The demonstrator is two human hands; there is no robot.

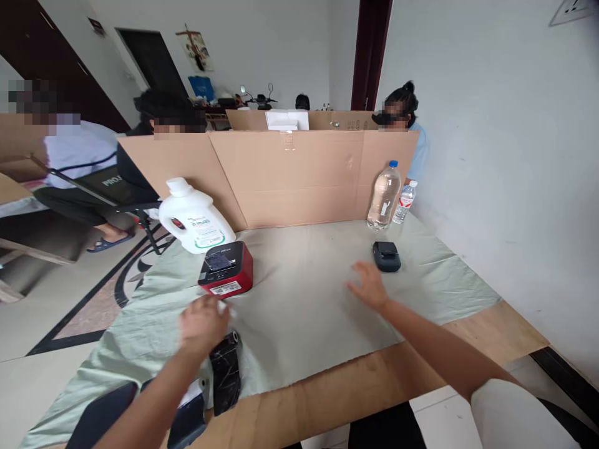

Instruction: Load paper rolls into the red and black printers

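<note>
Now left hand (202,324) curls over a white bit, blurred, grip unclear, just above a black pouch (225,373) at the near counter (299,299) edge. Right hand (369,287) hovers, fingers spread, holding nothing, near a black device (386,256). Steady the pouch first. Far right bottle (384,196) looks nearly empty; jug (194,218) opaque.

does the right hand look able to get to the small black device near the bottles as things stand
Probably yes. The right hand hovers open over the cloth, just short of the small black device, and only bare cloth lies between them. The two bottles stand behind the device, out of the way.
</note>
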